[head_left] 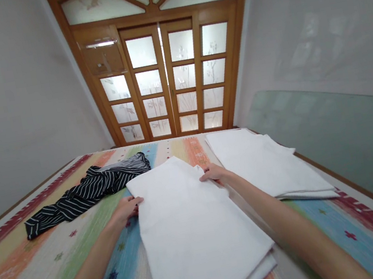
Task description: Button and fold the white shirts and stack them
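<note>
A folded white cloth [196,234] lies in front of me on a striped, colourful bedspread [65,271]. My left hand [128,208] pinches its left edge near the far corner, thumb on top and fingers curled beneath. On the opposite side my right hand [214,173] grips the upper right edge, the thumb pressing on the fabric. The garment type of this cloth cannot be made out. Its layers show at the near right corner, slightly out of line.
A second folded white cloth [263,164] rests at the right side of the bed. Crumpled at the left is a black garment with white stripes [87,193]. A pale green panel [335,142] leans along the right wall. Wooden glazed doors [169,80] stand beyond the bed.
</note>
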The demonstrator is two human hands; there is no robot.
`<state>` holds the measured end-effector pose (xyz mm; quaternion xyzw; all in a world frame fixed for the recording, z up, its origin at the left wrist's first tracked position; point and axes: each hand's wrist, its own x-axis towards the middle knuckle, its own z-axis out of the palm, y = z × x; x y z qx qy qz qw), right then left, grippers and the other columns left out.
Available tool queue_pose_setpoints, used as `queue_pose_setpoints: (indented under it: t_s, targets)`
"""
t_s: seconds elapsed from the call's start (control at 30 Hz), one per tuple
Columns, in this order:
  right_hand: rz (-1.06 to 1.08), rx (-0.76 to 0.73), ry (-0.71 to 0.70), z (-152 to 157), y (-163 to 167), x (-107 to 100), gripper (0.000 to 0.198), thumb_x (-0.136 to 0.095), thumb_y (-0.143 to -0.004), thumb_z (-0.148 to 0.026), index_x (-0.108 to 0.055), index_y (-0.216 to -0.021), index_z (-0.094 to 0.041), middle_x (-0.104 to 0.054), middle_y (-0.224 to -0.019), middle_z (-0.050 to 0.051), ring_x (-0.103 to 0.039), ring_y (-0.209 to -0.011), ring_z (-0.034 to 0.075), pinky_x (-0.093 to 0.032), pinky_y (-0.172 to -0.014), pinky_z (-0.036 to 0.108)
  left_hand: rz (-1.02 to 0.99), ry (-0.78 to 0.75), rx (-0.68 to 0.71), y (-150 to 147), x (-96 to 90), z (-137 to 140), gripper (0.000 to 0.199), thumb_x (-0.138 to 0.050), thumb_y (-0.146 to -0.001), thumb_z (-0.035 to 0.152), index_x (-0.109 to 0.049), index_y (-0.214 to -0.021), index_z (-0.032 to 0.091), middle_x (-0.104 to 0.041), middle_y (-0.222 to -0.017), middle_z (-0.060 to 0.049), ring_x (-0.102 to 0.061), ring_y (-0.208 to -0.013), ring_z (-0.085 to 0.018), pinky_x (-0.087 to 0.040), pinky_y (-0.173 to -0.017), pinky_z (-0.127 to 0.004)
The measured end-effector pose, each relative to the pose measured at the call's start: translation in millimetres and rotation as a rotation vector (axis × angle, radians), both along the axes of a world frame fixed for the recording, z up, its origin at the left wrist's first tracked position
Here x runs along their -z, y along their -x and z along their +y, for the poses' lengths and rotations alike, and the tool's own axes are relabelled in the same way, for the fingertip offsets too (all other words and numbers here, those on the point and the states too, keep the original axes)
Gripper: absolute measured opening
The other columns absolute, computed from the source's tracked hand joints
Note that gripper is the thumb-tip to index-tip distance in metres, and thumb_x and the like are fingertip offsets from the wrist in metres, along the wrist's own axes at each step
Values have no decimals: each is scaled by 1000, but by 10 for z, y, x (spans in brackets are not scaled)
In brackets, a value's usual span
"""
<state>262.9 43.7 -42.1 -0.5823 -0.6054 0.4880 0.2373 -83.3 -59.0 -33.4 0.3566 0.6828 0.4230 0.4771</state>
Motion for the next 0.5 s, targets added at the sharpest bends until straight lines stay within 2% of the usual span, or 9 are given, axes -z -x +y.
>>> queue_pose_setpoints:
  t_s: [0.07,0.23,0.4,0.5]
  targets:
    - [53,16,7,-11,-57,34,18,-75,-53,-12,-59,-58,-16,-59,-50,-5,-56,-50,12,-43,-45,19,33,-26,11,-49,-4,112,24,-71,-61,14,-59,-82,13,-66,-67,-3,-62,-56,-17,-47,-55,-25]
    - [121,87,103,-78,-268,46,20,-73,-54,-7,-61,-64,-18,-65,-55,-3,-62,-57,15,-50,-52,23,82,-155,-46,-217,-5,412,31,-69,-59,9,-57,-87,16,-64,-66,0,-61,-58,-16,-45,-56,-24]
    - [302,73,247,-242,-475,-51,28,-65,-63,-3,-66,-86,-18,-74,-76,1,-70,-73,18,-57,-70,29,-181,-145,27,-342,49,780,28,-70,-52,5,-59,-76,12,-66,-66,-2,-60,-57,-14,-45,-56,-24]
    - [411,86,272,-321,-534,-64,32,-59,-67,0,-66,-94,-15,-75,-82,4,-71,-77,18,-56,-81,31,-252,-159,-42,-363,103,983,24,-73,-50,5,-57,-66,12,-64,-61,-2,-58,-55,-13,-46,-57,-24]
